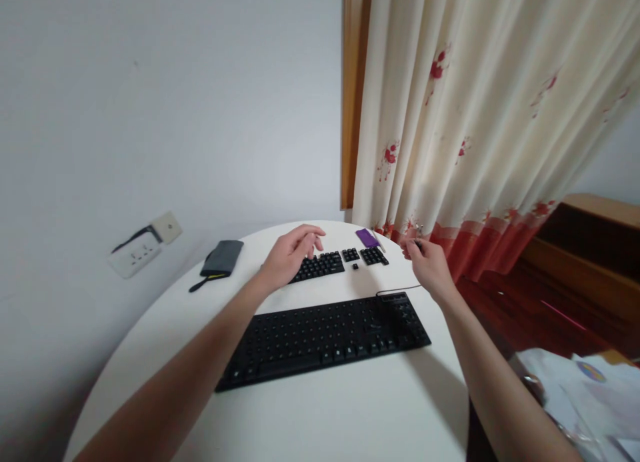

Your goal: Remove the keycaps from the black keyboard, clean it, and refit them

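A black keyboard [325, 335] lies across the white round table, most of its key stems bare, with some caps along its front row. Behind it, loose black keycaps [325, 265] are laid out in keyboard-like groups, and one single keycap [355, 267] sits apart. My left hand [290, 254] hovers over the left part of these keycaps, fingers loosely stretched and holding nothing visible. Raised past the table's right edge, my right hand [425, 259] pinches a small tool with thin metal wires [419, 229], which looks like a keycap puller. A dark piece shows at its fingertips, too small to identify.
A grey pouch [223, 257] with a black strap lies at the table's left. At the back right are a purple cloth-like item [367, 238] and a thin pale stick [380, 241]. Papers [575, 389] are piled at lower right, and a curtain [480, 115] hangs behind.
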`<state>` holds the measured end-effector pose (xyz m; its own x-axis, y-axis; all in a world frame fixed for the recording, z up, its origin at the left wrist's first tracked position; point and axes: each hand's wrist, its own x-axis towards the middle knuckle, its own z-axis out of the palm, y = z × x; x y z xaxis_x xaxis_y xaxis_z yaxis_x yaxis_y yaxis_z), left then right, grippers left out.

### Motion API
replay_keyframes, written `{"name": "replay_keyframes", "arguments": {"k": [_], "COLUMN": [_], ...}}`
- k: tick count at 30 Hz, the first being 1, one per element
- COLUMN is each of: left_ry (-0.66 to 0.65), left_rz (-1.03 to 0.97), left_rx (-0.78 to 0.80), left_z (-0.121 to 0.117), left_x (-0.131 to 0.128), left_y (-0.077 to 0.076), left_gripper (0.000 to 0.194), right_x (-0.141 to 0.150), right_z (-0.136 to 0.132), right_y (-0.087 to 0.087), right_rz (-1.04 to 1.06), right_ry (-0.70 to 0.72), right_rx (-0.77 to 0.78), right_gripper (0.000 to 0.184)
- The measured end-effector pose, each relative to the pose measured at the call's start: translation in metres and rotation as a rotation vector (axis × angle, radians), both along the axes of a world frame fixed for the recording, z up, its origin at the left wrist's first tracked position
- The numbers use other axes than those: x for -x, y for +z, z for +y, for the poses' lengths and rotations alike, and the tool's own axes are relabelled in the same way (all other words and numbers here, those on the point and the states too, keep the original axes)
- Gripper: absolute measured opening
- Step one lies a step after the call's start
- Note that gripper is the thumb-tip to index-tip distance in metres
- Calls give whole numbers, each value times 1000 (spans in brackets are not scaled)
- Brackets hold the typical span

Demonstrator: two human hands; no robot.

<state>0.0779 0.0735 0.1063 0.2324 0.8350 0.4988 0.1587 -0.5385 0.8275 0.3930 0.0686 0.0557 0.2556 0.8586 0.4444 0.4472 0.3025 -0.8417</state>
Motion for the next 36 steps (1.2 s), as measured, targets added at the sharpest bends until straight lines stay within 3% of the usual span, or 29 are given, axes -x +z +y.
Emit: {"name": "replay_keyframes", "arguments": {"k": [3, 6, 10, 15, 18, 23, 25, 27, 31, 33, 36], "left_ry": [56, 145, 175, 13, -92, -337, -402, -387, -213, -96, 54], "left_rz": [346, 616, 795, 972, 954, 933, 913, 833, 601, 505, 443], "left_rx": [94, 156, 342, 646, 747, 935, 905, 795, 492, 364, 238], "left_z": [-19, -36, -59, -73, -66, -43, -35, -29, -20, -17, -13], "left_x": [62, 115, 151, 145, 129, 108, 108, 115, 133, 138, 139], "left_y": [-8, -26, -55, -78, -83, -77, -75, -77, -91, -100, -111], "left_gripper": [29, 31, 38, 40, 39, 35, 35, 33, 28, 26, 25], "right_x": [19, 52, 116, 178, 189, 197, 204, 213, 235, 247, 259], "right_z": [-7, -13, -29, -53, -54, -48, -48, -52, -66, -72, -80], "right_y": [7, 5, -17, -42, -41, -37, -41, -47, -61, -66, -68], "right_rz": [-71, -122, -212, -301, -233, -86, -25, 20, 71, 69, -25], "right_ry": [14, 44, 195, 380, 385, 478, 535, 624, 909, 984, 1019], "right_rx": [-44, -69, -76, -70, -28, 81, 106, 131, 357, 460, 440], "right_gripper": [35, 33, 30, 32, 34, 34, 30, 22, 16, 16, 16]}}
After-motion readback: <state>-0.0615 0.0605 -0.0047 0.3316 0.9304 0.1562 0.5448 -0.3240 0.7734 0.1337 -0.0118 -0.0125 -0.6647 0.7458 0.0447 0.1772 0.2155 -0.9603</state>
